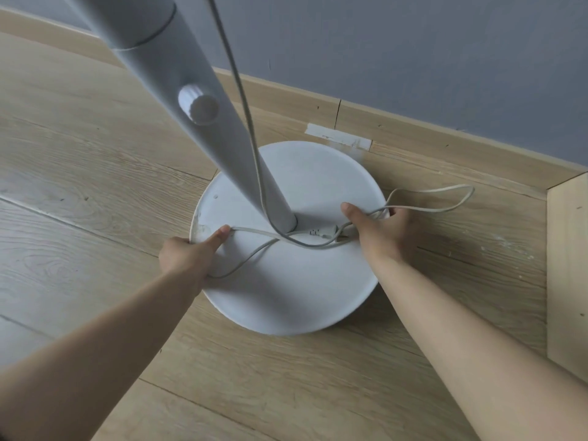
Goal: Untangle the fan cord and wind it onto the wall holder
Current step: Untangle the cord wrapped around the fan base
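A white fan stands on a round base (286, 297) with its pole (191, 100) rising toward me. The pale cord (245, 103) hangs down along the pole, curls round its foot and crosses itself on the base. Its plug (323, 232) lies on the base beside the pole. My left hand (191, 253) grips a stretch of cord at the base's left rim, thumb pointing along it. My right hand (385, 229) grips a bundle of cord at the right rim, and a loop (445, 200) trails from it onto the floor. No wall holder is in view.
Wooden floorboards (95, 173) surround the fan. A grey wall (413, 58) with a wooden skirting board (413, 135) runs behind it. A light wooden panel (568, 265) stands at the right edge. A strip of white tape (339, 136) is stuck at the skirting's foot.
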`<control>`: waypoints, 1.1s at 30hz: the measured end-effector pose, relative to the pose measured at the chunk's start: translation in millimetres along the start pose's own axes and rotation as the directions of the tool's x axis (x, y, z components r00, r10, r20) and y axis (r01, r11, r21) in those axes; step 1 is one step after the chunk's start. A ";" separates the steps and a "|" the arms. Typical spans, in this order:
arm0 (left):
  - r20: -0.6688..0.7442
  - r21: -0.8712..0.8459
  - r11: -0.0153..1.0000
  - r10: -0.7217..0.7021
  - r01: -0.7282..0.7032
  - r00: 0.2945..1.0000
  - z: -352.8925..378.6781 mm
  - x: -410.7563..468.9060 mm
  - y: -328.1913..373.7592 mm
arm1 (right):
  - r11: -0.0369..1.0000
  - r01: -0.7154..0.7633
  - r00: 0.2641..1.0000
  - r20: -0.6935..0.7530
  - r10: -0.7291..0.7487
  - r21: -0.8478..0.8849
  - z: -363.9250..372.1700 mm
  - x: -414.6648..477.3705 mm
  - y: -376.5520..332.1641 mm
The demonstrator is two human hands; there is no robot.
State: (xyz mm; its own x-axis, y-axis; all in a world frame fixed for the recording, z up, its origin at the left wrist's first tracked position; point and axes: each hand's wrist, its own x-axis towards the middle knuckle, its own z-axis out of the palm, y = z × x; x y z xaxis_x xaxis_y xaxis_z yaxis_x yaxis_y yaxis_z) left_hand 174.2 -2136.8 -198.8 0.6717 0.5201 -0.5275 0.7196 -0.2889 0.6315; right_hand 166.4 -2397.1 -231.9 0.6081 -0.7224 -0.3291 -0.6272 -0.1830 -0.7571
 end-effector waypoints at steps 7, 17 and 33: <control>-0.018 0.024 1.000 0.011 -0.011 1.000 1.3 6.1 -5.7 | 0.999 -0.040 0.999 0.030 0.040 0.001 -2.2 -1.9 5.0; -0.016 0.062 0.998 -0.008 0.009 1.000 1.4 8.6 -7.4 | 0.999 -0.050 0.996 0.069 0.051 -0.007 -12.7 -5.9 0.3; -0.037 0.086 0.995 0.059 -0.056 0.998 8.9 12.5 -2.9 | 0.991 0.049 0.999 -0.009 -0.051 -0.127 -9.1 -9.9 -16.1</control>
State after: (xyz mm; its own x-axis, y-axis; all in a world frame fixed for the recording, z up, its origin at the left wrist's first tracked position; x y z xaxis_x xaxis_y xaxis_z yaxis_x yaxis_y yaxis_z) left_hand 182.0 -2136.6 -212.3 0.7062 0.5317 -0.4675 0.6933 -0.3857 0.6088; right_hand 166.0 -2393.1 -211.3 0.6347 -0.7182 -0.2852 -0.6534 -0.3017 -0.6943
